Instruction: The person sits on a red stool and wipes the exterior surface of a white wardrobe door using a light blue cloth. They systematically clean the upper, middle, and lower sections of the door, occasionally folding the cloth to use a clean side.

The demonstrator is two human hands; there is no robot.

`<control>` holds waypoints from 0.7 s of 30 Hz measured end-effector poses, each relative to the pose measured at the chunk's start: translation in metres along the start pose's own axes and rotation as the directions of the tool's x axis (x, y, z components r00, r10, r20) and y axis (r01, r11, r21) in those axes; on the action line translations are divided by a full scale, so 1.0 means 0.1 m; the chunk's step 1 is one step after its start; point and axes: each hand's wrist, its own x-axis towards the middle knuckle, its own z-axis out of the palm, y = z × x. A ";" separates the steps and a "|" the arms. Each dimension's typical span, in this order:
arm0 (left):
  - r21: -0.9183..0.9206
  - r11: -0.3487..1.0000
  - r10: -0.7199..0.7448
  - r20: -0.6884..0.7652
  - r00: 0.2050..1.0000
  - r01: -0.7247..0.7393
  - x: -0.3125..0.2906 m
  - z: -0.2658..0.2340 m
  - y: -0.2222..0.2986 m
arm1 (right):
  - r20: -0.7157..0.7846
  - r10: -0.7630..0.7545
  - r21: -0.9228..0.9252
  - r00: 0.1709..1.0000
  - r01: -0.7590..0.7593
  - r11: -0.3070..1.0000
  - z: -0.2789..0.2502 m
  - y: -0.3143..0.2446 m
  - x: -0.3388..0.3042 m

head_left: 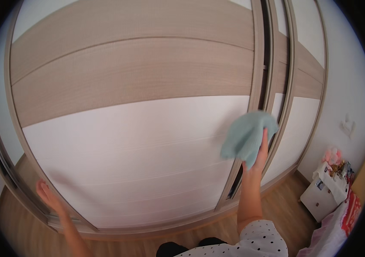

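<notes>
Teal-green fabric, a soft cloth (241, 133), is bunched in the right grip (259, 160), which is closed on it. The cloth spreads above and to the left of that grip, folds drooping and outer edge blurred, in front of the right side of a sliding door (135, 158); whether it presses on the surface, I cannot tell. Below the right grip, the bare forearm leads down to a white sleeve (265, 240) with black dots.

Far to that grip's left and lower down, the left grip (50, 198) has its fingers extended together beside the door's beige left upright (8, 64); whether it touches the upright, I cannot tell.

Between the two grips lies the door's white lower panel, with a wood-toned band (135, 81) above both. To the right of and below the right grip stands a small white cabinet (319, 201) with pink flower-like decoration (332, 156) on top, on a wood-look floor (287, 205).
</notes>
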 end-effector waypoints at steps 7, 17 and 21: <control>0.101 0.988 -0.124 0.057 0.991 0.117 0.81 0.29 -0.36 | 0.762 -0.556 -0.446 0.333 0.891 -0.078 0.85 -0.06 1.11; 0.463 0.879 -0.257 0.252 0.933 0.117 1.39 -0.24 -1.02 | 0.873 -0.359 -0.442 0.331 0.848 -0.293 1.32 0.09 1.63; 0.458 0.823 -0.450 0.168 0.877 0.335 1.13 0.27 -0.44 | 0.830 -0.409 -0.512 0.378 0.807 -0.293 1.51 -0.29 2.09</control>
